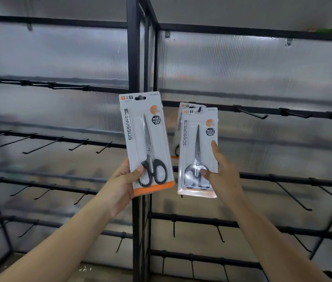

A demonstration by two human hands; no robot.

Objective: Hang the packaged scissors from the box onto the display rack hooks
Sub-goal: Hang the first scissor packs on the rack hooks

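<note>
Scissors pack with black handles [146, 143], blister card with an orange bottom strip, sits in the left hand [124, 180]: thumb curled over the card front at the handle loops, fingers behind, a firm pinch on the lower left corner. Its hang slot at the top is free, level with no hook, and it is held in front of the rack's black centre post [133, 58].

Just right of that post, a second pack [198, 151] hangs from the first hook [199, 109] on the right-hand rail, with a third pack [181, 123] behind it on the same hook, mostly hidden. Right hand [220, 176] rests on the front hanging pack, thumb on the blister near the handles, index finger straight along the card's right edge; fingers look loose, steadying it, not gripping. Box is out of view.

Further right of the post, empty hooks [252, 113] run along the same rail; more sit on the rails left of it.

Risks, as judged from here:
- Held pack is gripped low, so the top can wobble and the slot miss a hook tip.
- Right hand pulling away could swing the hung packs or drag them off the hook's upturned end.
- Stiff plastic slot may snag partway and leave the card tilted.
</note>
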